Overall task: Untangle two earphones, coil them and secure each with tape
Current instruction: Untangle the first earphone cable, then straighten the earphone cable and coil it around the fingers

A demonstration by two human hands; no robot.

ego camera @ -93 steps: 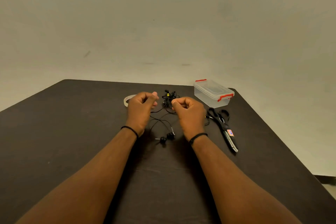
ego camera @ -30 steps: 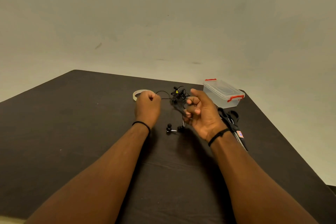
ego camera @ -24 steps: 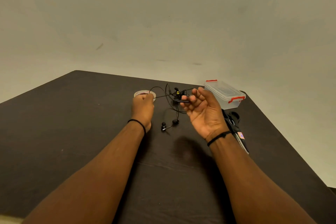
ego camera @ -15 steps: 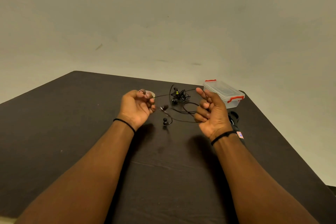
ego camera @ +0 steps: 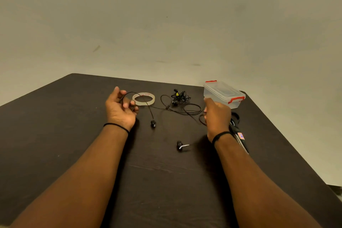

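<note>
A dark brown wooden desk (ego camera: pixel 55 135) stands by a plain grey wall (ego camera: pixel 166 15). A flat ring of clear sticky tape (ego camera: pixel 143 99) lies on the desk, and it is the landmark here. There is red writing on the inside of the ring, too small to read.

Just left of the tape ring, the left hand (ego camera: pixel 120 109) is raised with its fingers curled round a thin black earphone wire (ego camera: pixel 148 107). The wire loops over the tape ring and a small black earbud (ego camera: pixel 153 123) hangs at its end, nearer the person than the ring.

Right of the tape ring lies a knotted bunch of black earphone wires (ego camera: pixel 178 97) with a tiny yellow bit in it. Loose loops run from the bunch toward the right hand (ego camera: pixel 216 116). The back of that hand faces the camera, so I cannot tell if it holds the wire.

Another black earbud with a silver stem (ego camera: pixel 181 146) lies on the desk, well in front of the ring.

Far right of the ring sits a clear plastic box with red clips (ego camera: pixel 224 93). Black-handled scissors (ego camera: pixel 238 131) lie partly hidden behind the right wrist. They have a small red, white and blue label, too blurry to read.
</note>
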